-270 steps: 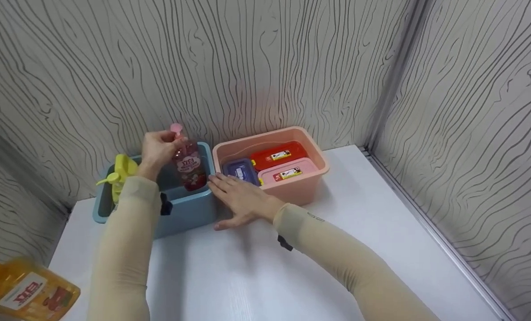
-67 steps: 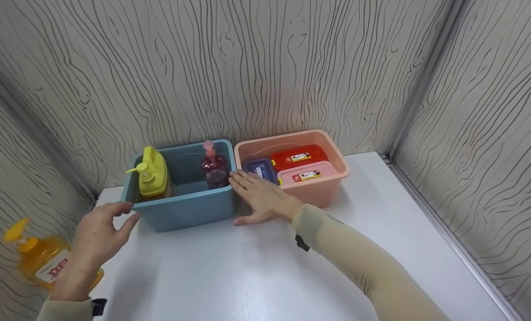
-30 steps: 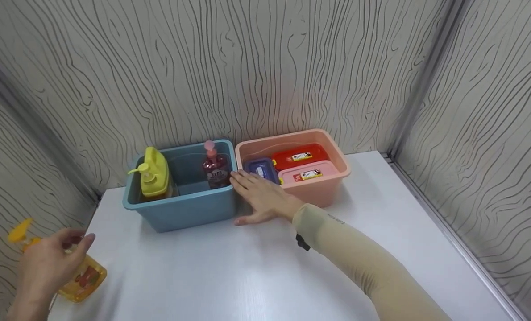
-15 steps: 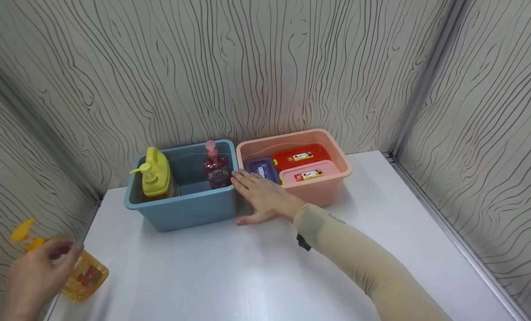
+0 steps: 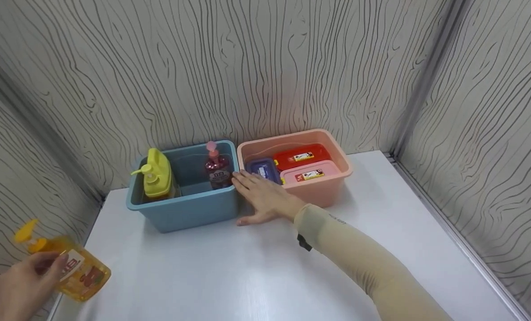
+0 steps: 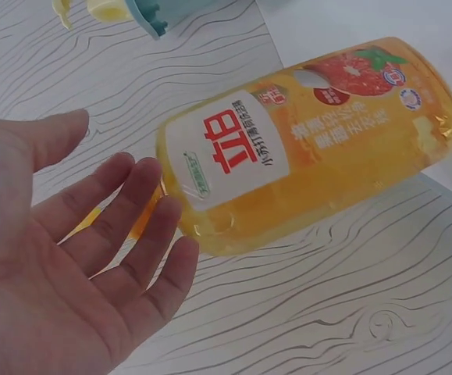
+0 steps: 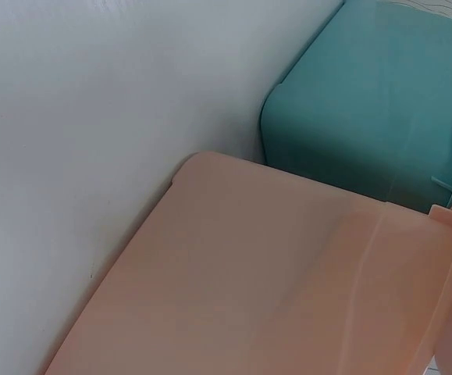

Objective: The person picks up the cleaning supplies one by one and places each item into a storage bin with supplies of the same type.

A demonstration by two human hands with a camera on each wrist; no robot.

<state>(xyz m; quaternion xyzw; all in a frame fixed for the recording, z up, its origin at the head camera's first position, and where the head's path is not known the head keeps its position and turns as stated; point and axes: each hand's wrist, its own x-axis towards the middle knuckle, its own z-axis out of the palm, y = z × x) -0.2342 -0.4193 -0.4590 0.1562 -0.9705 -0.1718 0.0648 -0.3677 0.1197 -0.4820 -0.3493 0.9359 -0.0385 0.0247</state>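
An orange pump bottle (image 5: 80,272) of dish soap stands at the table's left edge, its label turned toward me. My left hand (image 5: 26,283) is at the bottle's neck and shoulder. In the left wrist view its relaxed fingers (image 6: 136,226) overlap the bottle's shoulder, with the thumb well apart. My right hand (image 5: 263,196) lies flat, fingers straight, over the adjoining rims of the blue bin (image 5: 194,209) and the pink bin (image 5: 314,194). Inside the blue bin are a yellow pump jug (image 5: 157,176) at left and a red pump bottle (image 5: 217,171) at right.
In the pink bin lie a red lidded box (image 5: 292,156), a pink lidded box (image 5: 323,168) and a dark blue lidded box (image 5: 270,171). Both bins stand on the white table (image 5: 203,276) against the patterned back wall (image 5: 270,67).
My left hand has let go of the red pump bottle, now in the blue bin, and moved left and down to the orange bottle. My right hand stays on the rims.
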